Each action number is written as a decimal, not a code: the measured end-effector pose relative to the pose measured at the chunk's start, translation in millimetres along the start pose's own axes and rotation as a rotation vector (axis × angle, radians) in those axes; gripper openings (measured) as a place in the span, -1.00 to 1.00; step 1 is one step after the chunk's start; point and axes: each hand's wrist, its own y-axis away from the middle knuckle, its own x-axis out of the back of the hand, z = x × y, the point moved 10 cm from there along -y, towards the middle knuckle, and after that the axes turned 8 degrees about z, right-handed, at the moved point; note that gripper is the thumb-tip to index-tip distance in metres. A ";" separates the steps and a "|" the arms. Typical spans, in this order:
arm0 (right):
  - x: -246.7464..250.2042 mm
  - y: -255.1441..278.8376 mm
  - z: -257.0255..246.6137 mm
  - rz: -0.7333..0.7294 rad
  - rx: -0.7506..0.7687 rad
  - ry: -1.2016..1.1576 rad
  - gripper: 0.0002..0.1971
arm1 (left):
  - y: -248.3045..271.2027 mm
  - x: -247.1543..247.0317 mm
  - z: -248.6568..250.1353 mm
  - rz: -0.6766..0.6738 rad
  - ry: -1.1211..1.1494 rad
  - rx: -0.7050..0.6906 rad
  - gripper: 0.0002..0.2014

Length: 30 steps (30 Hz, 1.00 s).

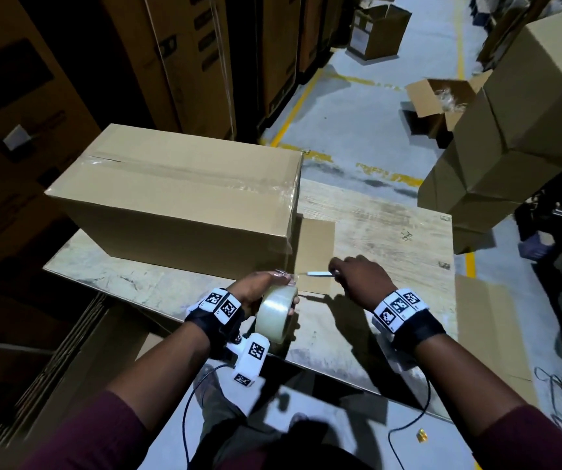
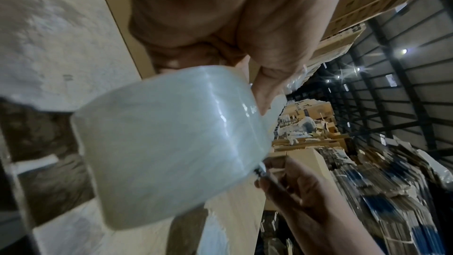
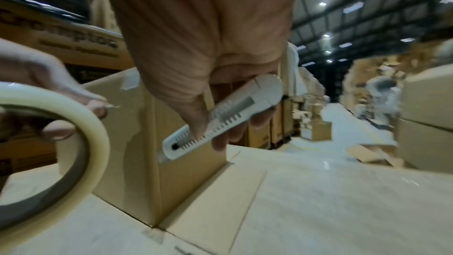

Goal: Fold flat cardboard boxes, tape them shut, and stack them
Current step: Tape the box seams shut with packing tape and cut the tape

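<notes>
A folded cardboard box stands on the wooden table, with clear tape along its top seam and down its right end. My left hand grips a roll of clear tape just in front of the box's near right corner; the roll fills the left wrist view. My right hand holds a white utility knife, its tip pointing left toward the left hand. In the right wrist view the knife sits between thumb and fingers beside the box corner.
A flat cardboard piece lies on the table by the box's right end. Stacked folded boxes lean at the right. Open cartons sit on the floor beyond. Tall cartons line the left. Flat cardboard lies low left.
</notes>
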 end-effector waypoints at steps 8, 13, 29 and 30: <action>-78.3 113.3 154.2 -0.041 -0.787 -0.263 -0.69 | -27.3 -55.7 -20.2 0.080 -0.101 0.021 -0.85; -118.6 154.9 187.4 -0.117 -0.859 -0.301 -0.69 | -43.6 -117.6 -30.8 0.082 -0.242 -0.016 -0.82; -3.8 111.9 127.3 0.228 -0.488 -1.016 -0.93 | -61.1 -190.2 -34.5 -0.126 -0.425 -0.106 -0.61; -1.2 111.1 125.5 0.249 -0.481 -0.991 -0.94 | -62.1 -187.8 -36.1 -0.132 -0.424 -0.099 -0.61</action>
